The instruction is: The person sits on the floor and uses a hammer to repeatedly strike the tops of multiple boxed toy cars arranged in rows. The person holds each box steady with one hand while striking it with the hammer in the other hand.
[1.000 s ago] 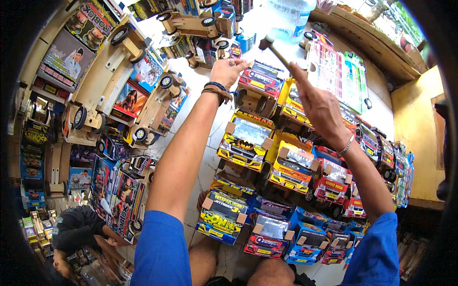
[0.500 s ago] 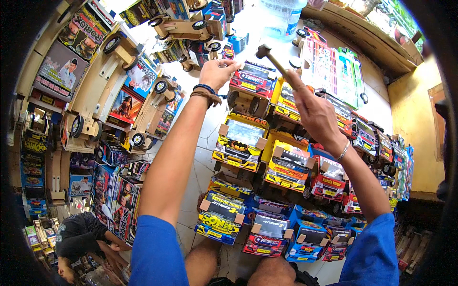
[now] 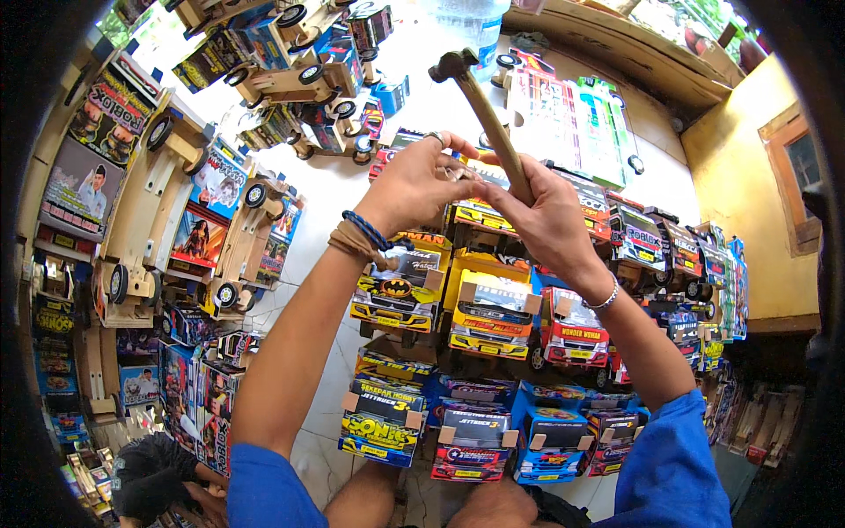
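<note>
While above toy trucks (image 3: pixel 480 308): right hand (image 3: pixel 541 216) gripping hammer (image 3: pixel 488 119), left hand (image 3: pixel 414 180) pinched, contents unclear.

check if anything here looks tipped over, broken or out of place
Nothing looks broken or spilled. The painted toy trucks below stand in neat rows, while the unfinished wooden trucks at left lie at mixed angles. The right hand holds a hammer head-up, and the left hand meets it.

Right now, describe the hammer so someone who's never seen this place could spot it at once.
Look above the rows of colourful toy trucks on the white floor, where two bare forearms meet. The right hand grips a wooden handle slanting up and left, beside the left hand. That hammer ends in a dark metal head, the only tool among toys.
</note>
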A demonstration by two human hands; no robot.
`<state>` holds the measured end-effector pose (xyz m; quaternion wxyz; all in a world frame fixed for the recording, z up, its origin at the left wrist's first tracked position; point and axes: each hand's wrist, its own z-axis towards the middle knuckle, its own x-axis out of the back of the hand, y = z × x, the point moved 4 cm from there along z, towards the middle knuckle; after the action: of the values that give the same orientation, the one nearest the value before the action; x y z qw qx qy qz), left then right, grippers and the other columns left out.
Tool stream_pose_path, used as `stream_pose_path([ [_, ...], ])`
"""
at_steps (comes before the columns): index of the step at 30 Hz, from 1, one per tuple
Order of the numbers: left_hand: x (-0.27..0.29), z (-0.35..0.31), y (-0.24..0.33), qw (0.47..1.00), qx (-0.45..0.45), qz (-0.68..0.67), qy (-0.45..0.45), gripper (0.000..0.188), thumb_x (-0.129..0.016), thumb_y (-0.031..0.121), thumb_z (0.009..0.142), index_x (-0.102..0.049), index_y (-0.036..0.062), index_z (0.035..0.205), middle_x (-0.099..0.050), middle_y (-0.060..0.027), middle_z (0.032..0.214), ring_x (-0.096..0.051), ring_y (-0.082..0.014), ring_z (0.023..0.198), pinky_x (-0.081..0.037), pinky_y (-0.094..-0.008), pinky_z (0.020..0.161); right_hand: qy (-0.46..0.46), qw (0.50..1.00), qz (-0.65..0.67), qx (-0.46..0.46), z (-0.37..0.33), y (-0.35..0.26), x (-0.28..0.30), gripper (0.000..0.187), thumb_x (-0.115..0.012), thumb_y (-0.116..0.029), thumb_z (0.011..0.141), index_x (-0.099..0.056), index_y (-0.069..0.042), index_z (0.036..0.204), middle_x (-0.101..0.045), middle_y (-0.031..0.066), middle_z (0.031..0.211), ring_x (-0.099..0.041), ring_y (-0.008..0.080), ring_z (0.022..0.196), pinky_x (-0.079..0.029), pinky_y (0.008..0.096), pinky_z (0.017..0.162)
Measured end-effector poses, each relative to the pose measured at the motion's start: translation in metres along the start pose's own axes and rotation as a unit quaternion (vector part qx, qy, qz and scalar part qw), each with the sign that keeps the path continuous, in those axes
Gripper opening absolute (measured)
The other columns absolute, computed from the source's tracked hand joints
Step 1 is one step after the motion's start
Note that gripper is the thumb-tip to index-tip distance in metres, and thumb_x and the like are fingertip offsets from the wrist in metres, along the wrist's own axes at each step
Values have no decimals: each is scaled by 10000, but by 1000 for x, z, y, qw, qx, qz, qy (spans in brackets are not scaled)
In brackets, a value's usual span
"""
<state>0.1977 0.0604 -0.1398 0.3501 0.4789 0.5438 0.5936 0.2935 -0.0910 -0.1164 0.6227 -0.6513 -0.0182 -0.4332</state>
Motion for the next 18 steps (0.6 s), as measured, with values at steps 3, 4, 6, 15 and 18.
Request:
stream_pose_path([
  [3, -4, -5, 2, 1000, 6, -3, -8, 465, -822, 206, 879, -567, 14, 1217, -694, -61, 867, -661, -110, 825, -521, -251, 695, -12, 996, 87, 12, 0, 4, -1, 353, -737, -225, 963, -672, -72, 1275, -476, -73, 710, -437, 37, 647, -352, 230, 574],
  [4, -5, -5, 3, 1000, -6, 1, -24, 434, -762, 225, 943, -569, 22, 1274, -706, -72, 976, -678, -89, 774, -552, -248, 660, -19, 999, 33, 31, -2, 5, 4, 328, -723, -187, 964, -675, -91, 1274, -547, -50, 718, -478, 33, 656, -376, 234, 578],
  [6, -4, -2, -2, 997, 31, 57, -49, 405, -744, 239, 959, -585, 9, 1250, -702, -50, 952, -660, -68, 761, -538, -238, 655, -21, 999, 29, 23, -3, 9, 1, 299, -717, -221, 966, -678, -59, 1214, -547, -6, 664, -464, 63, 610, -382, 277, 549],
  [15, -10, -2, -7, 980, 34, 71, -184, 401, -670, 301, 1009, -618, 15, 1286, -737, -57, 1052, -675, -75, 961, -541, -221, 792, -27, 998, 12, 62, -1, 16, 4, 234, -705, -246, 971, -695, -32, 1065, -625, 56, 674, -527, 95, 589, -420, 306, 543],
  [18, -9, -7, -7, 980, 44, -38, -191, 395, -618, 383, 1030, -651, 70, 1269, -734, -17, 1036, -660, -66, 943, -527, -218, 789, 4, 998, 33, 57, 1, 14, 5, 262, -707, -269, 971, -689, -15, 1032, -622, 17, 694, -509, 101, 561, -430, 298, 541],
])
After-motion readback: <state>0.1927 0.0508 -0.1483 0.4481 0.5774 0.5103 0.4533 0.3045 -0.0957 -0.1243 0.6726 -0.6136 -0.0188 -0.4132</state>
